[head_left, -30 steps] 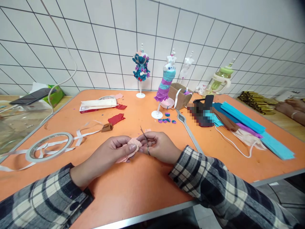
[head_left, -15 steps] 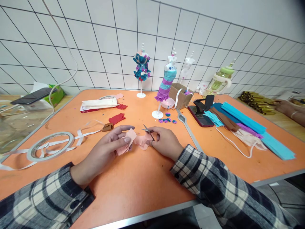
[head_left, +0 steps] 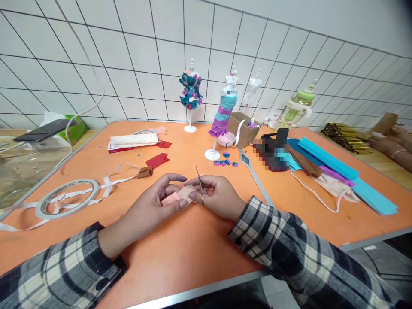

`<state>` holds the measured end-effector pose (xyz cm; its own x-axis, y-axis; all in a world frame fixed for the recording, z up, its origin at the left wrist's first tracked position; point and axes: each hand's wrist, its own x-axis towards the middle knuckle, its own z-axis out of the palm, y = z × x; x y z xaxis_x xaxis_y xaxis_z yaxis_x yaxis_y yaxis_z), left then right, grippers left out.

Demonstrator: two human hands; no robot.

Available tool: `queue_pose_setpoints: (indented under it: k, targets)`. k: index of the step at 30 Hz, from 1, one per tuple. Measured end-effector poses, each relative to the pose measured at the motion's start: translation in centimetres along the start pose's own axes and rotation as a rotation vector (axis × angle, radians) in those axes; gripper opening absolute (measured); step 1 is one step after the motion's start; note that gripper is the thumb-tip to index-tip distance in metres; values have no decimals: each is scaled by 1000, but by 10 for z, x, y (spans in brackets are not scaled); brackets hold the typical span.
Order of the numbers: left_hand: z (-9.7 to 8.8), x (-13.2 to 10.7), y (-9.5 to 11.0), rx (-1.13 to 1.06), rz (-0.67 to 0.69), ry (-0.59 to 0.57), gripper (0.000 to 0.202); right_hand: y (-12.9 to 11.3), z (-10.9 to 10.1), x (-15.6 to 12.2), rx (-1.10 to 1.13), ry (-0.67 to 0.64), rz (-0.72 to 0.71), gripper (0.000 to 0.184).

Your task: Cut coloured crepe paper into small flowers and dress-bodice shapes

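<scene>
My left hand [head_left: 154, 204] pinches a folded piece of pink crepe paper [head_left: 178, 195] between thumb and fingers, just above the orange table [head_left: 193, 253]. My right hand [head_left: 220, 195] is closed round small scissors [head_left: 200, 186], whose blades point up beside the paper. Its fingertips also touch the pink paper's right edge. Both hands meet near the table's middle front.
A tape roll [head_left: 66, 197] with loose strips lies left. Red paper scraps [head_left: 157, 160] and a brown roll [head_left: 145, 172] sit behind my hands. Two decorated mini mannequins [head_left: 191, 92] [head_left: 224, 112], a cardboard box [head_left: 243, 123], blue and brown paper sheets [head_left: 334, 167] and a bottle [head_left: 296, 109] stand farther back. Another person's hands [head_left: 391, 139] are at far right.
The hands parted and the right hand dipped to the table with a pink piece lying there; now they are back together, the paper folded smaller, the scissors upright.
</scene>
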<state>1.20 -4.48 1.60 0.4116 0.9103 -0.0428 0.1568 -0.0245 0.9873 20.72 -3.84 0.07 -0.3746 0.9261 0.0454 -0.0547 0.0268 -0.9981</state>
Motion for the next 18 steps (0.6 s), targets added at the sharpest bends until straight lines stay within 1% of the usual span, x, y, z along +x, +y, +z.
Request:
queue_pose_setpoints:
  k: [3, 6, 8, 11, 13, 15, 16, 18]
  targets:
    - [0, 1, 0, 24, -10, -27, 41, 1, -3, 1, -11, 44, -15, 36]
    - [-2, 2, 1, 43, -9, -100, 29, -1, -6, 1, -67, 119, -30, 40]
    - [-4, 2, 2, 37, 1, -135, 25, -3, -7, 1, -97, 167, -55, 40]
    - [-6, 2, 1, -32, -11, -147, 21, -6, -9, 2, -65, 220, -84, 39]
    - [-7, 1, -1, -121, -23, -157, 19, -7, -11, 4, -38, 260, -75, 39]
    - [-8, 0, -3, -257, -31, -138, 16, -9, -13, 5, -32, 277, -24, 42]
    - [-9, 0, -3, -336, -39, -106, 17, -10, -14, 5, -39, 266, 14, 44]
    - [-10, 0, -3, -474, -50, -12, 23, -10, -16, 3, -69, 198, 81, 46]
